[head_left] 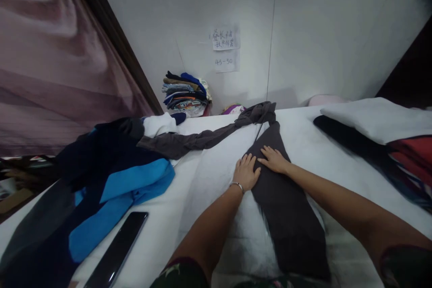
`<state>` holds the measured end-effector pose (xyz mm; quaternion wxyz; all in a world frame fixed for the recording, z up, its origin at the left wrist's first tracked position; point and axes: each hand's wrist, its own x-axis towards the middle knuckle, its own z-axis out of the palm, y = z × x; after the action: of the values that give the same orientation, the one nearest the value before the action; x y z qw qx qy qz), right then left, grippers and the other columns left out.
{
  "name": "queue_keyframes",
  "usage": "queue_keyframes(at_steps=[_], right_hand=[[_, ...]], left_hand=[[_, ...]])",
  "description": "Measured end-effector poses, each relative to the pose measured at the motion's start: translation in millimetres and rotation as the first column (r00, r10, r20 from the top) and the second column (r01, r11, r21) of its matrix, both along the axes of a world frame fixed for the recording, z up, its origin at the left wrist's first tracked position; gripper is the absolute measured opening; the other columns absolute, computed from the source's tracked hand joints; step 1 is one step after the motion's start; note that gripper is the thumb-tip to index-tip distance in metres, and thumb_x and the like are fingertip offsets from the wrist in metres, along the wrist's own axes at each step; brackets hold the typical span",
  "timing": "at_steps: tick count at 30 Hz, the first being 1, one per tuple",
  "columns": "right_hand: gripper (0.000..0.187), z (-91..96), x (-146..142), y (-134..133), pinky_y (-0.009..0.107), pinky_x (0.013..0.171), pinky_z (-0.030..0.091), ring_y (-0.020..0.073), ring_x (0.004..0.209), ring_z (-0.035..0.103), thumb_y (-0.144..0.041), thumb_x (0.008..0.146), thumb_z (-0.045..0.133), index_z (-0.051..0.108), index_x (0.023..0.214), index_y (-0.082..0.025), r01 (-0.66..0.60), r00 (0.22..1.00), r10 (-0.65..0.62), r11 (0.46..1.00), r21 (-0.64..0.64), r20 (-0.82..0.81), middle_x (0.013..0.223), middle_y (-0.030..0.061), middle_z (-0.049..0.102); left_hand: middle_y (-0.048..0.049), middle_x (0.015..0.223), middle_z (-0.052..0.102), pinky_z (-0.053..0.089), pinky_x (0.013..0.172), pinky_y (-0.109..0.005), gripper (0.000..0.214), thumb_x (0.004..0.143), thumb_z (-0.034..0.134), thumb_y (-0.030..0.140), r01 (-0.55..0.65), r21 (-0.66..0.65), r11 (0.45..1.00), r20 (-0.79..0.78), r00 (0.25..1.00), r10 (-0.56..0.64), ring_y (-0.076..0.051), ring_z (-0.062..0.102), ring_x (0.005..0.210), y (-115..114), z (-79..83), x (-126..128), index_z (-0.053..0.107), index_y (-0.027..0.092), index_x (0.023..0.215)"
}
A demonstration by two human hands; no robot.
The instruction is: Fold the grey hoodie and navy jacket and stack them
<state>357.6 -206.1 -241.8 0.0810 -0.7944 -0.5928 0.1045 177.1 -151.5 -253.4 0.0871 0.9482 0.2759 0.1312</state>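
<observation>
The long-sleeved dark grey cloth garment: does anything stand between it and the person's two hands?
Nothing visible does. The left hand and the right hand rest directly on the dark grey garment. The black rectangular phone lies apart, to their left.

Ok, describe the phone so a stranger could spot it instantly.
On the white table, look left of the left hand, toward the near side. There, beside the navy and blue clothing, lies the phone. Its glossy black face and straight edges set it apart from the soft cloth next to it.
</observation>
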Motion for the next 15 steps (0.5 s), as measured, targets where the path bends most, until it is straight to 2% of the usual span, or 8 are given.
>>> queue_keyframes(at_steps=[4,8,12,15], right_hand=[[0.066,-4.0,-50.6,-78.7,0.05,0.114,0.019,0.0291,0.143,0.02,-0.053,0.091,0.039,0.039,0.144,-0.014,-0.146,0.987,0.148,0.989,0.027,-0.059,0.153,0.0152,0.027],[0.057,4.6,-83.6,-147.1,0.049,0.115,0.018,0.026,0.143,0.018,-0.047,0.094,0.037,0.042,0.143,-0.017,-0.197,0.965,0.203,0.979,0.053,-0.166,0.153,0.0111,0.027],[0.054,19.1,-105.9,-193.2,0.048,0.115,0.02,0.0233,0.142,0.022,-0.049,0.096,0.033,0.045,0.14,-0.02,-0.221,0.934,0.23,0.973,0.065,-0.271,0.152,0.0083,0.032],[0.054,19.1,-120.1,-214.3,0.049,0.114,0.024,0.0244,0.14,0.029,-0.048,0.095,0.038,0.046,0.14,-0.019,-0.214,0.955,0.236,0.968,0.132,-0.179,0.149,0.0099,0.037]], left_hand=[[-0.0066,0.152,0.034,0.022,0.114,-0.043,0.055,0.094,0.033,0.044,0.001,-0.003,1.0,-0.025,1.0,-0.001,-0.022,0.025,0.141,-0.4,1.4,1.0,0.037,0.019,0.143],[-0.0074,0.153,0.032,0.022,0.114,-0.044,0.056,0.095,0.032,0.044,0.013,-0.018,1.0,-0.054,0.998,-0.014,-0.023,0.024,0.141,0.2,5.3,1.9,0.036,0.017,0.144],[-0.0084,0.155,0.027,0.021,0.115,-0.045,0.058,0.095,0.031,0.044,0.022,-0.063,0.998,-0.108,0.994,-0.029,-0.024,0.021,0.143,2.5,11.7,5.0,0.033,0.017,0.145],[-0.0095,0.155,0.027,0.021,0.114,-0.048,0.058,0.094,0.034,0.044,-0.016,-0.116,0.993,-0.15,0.989,-0.001,-0.026,0.02,0.143,-2.5,18.4,4.3,0.033,0.017,0.145]])
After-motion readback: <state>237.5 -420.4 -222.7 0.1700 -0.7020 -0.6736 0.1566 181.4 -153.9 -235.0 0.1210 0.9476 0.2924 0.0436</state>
